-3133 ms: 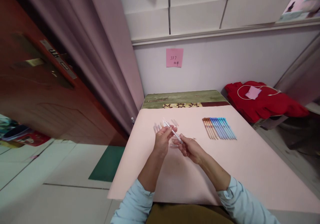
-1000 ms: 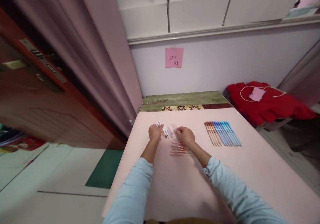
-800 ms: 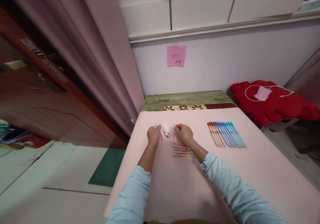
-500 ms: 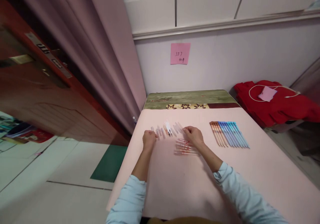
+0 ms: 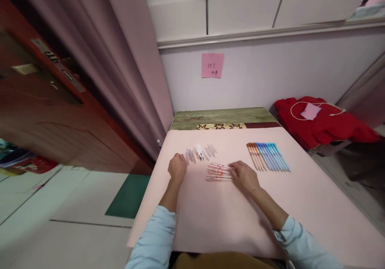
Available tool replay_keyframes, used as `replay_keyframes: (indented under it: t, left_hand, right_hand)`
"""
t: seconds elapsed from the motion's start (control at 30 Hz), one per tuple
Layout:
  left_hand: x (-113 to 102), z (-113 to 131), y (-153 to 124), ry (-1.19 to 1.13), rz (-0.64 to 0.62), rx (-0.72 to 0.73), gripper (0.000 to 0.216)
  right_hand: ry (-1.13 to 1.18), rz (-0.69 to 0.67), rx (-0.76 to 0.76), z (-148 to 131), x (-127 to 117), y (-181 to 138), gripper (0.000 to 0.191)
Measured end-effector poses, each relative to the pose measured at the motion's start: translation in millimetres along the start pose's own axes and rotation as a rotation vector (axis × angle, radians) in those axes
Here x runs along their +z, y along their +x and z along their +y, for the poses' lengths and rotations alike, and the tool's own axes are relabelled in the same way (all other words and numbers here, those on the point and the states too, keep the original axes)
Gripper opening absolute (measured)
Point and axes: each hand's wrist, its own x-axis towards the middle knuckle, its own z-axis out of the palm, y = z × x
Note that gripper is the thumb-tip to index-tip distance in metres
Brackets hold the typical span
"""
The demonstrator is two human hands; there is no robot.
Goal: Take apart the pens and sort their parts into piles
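My left hand [image 5: 177, 167] rests curled on the pink table cover [image 5: 228, 213], just left of a row of clear pen parts [image 5: 200, 152]. My right hand [image 5: 245, 175] lies on the cover with its fingers bent at the right end of a small stack of clear pens with red marks [image 5: 218, 172]. Whether those fingers grip a pen is hidden. A neat row of orange and blue pens [image 5: 267, 155] lies further right, away from both hands.
A green patterned table end [image 5: 221, 118] meets the wall, which bears a pink sticky note [image 5: 212, 65]. A red garment with a white cable [image 5: 319, 118] lies at the right. A curtain and a wooden door [image 5: 45, 100] stand at the left.
Both hands held a clear pen in the air three seconds ago. They then went down to the parts on the cover; since half a second ago the right hand drew back to the stack of clear pens.
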Motion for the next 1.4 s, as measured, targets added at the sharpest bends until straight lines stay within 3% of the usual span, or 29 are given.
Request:
replay_keyframes:
  t: [0.27,0.47,0.63,0.73,0.83,0.9,0.97,1.1,1.23,1.3,1.4]
  left_hand:
    - [-9.5,-22.0,-13.6,-0.069,0.056,-0.002,0.019]
    - [-7.9,-29.4,-19.8,-0.185,0.063,0.055,0.017]
    - [-6.4,-18.4,-28.2,-0.346,0.036,0.114,0.018]
    - [-4.6,0.5,-43.0,-0.662,-0.094,0.106,0.020]
    - [-3.0,27.2,-63.2,-0.986,-0.422,0.099,0.033]
    - [-3.4,44.3,-75.2,-1.179,-0.608,0.104,0.041]
    - [-5.9,56.3,-83.2,-1.323,-0.698,0.048,0.040]
    - [-15.3,61.6,-87.7,-1.414,-0.767,-0.066,0.035]
    - [-21.8,56.9,-89.2,-1.395,-0.856,-0.074,0.036]
    - [-20.8,56.6,-90.8,-1.392,-0.827,-0.085,0.032]
    - [-15.2,58.8,-92.2,-1.399,-0.730,-0.098,0.029]
  right_hand:
    - [-0.222,-0.033,-0.014,-6.3,-0.6,8.9,0.031]
    - [-0.166,-0.082,-0.029,-4.9,-2.2,16.0,0.013]
    - [-0.103,-0.077,-0.068,0.0,-3.0,15.8,0.022]
    - [0.111,0.042,-0.070,-9.2,-8.4,12.6,0.025]
    - [0.563,0.063,0.024,-34.4,-14.0,7.2,0.026]
    - [0.971,-0.130,0.114,-54.6,-16.7,2.5,0.032]
    - [1.281,-0.329,0.206,-70.6,-18.8,-2.3,0.035]
    - [1.620,-0.546,0.283,-79.1,-22.6,-8.0,0.033]
    - [1.719,-0.761,0.335,-72.2,-21.9,-8.0,0.035]
    - [1.706,-0.767,0.340,-71.3,-19.3,-7.5,0.035]
    - [1.652,-0.619,0.295,-74.3,-14.6,-7.5,0.033]
